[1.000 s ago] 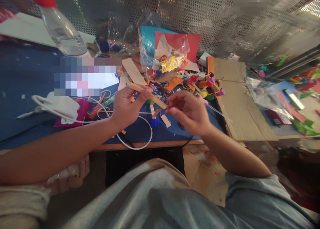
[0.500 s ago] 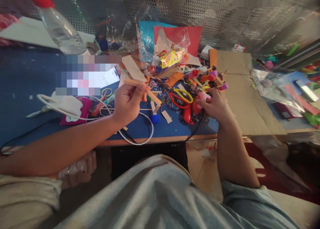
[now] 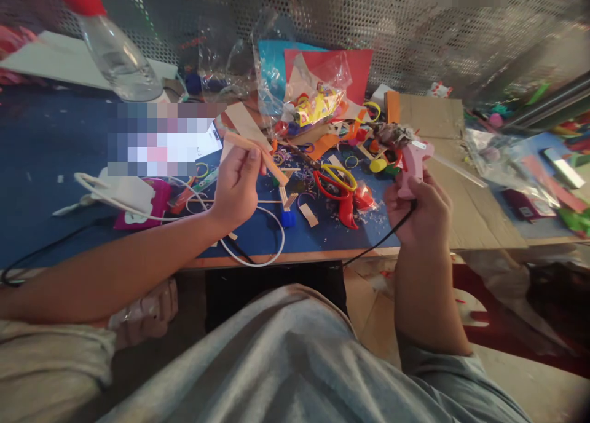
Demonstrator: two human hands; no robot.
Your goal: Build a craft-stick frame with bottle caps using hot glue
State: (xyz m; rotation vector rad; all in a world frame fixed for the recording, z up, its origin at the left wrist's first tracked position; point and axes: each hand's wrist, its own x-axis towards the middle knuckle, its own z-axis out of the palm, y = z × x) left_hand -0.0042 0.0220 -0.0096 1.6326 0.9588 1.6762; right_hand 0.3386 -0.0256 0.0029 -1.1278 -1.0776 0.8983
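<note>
My left hand (image 3: 237,186), above the blue table, pinches a bent piece of pale wooden strip (image 3: 275,169) between thumb and fingers. In my right hand (image 3: 428,211) is a pink glue gun (image 3: 413,165), held by its handle over the edge of the cardboard. A clear glue stick (image 3: 461,170) sticks out of its back, and a black cord (image 3: 382,237) runs from the handle down to the table edge. Its nozzle end is near a greyish crumpled clump (image 3: 394,134). Between the hands lie scissors (image 3: 348,211) with red handles and a second pair with yellow handles (image 3: 340,176).
A blue cap with small wooden sticks (image 3: 288,219) stands below my left hand. A white cable (image 3: 282,241) loops at the front edge. A lit phone (image 3: 207,141), a clear bottle (image 3: 124,66), plastic bags (image 3: 318,103), scraps and a cardboard sheet (image 3: 474,220) surround the work area.
My right hand has lifted the pink glue gun from the clutter and moved right, turning it upright. My left hand stays nearly in place, with the wooden strip tilted slightly lower.
</note>
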